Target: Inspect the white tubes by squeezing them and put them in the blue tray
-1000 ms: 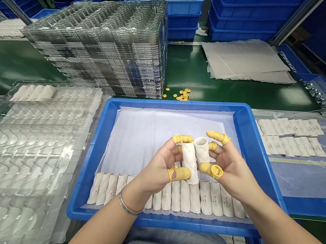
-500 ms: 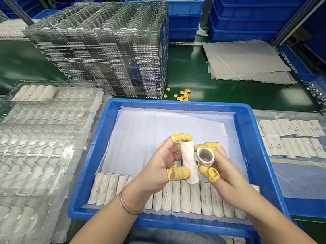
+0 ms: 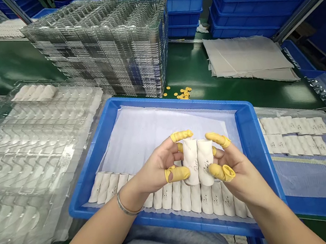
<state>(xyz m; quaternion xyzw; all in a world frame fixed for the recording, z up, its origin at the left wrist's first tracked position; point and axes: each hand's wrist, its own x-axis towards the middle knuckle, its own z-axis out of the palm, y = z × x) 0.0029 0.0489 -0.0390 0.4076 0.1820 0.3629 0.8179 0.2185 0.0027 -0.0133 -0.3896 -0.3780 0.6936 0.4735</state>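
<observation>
My left hand (image 3: 162,162), with yellow finger cots, grips a white wavy cylinder (image 3: 191,160) upright between thumb and fingers. Beside it, my right hand (image 3: 231,161), also in yellow cots, holds a second white cylinder (image 3: 205,160) upright. The two cylinders stand side by side, almost touching, and dark markings show on both. Beneath them is a blue tray (image 3: 176,220) lined with white sheet (image 3: 152,131). A row of similar white cylinders (image 3: 195,198) lies along the tray's near side, partly hidden by my hands and forearms.
Clear plastic trays (image 3: 35,154) lie at left, one holding several white pieces (image 3: 34,93). A tall stack of clear trays (image 3: 105,49) stands behind. Yellow discs (image 3: 185,93) and paper sheets (image 3: 247,57) are on the green table. More cylinders (image 3: 301,147) are at right; blue bins (image 3: 259,9) behind.
The cylinder in my right hand has turned from showing its open end to standing upright, its marked side now visible. The left hand's cylinder has rotated slightly, showing more of its markings.
</observation>
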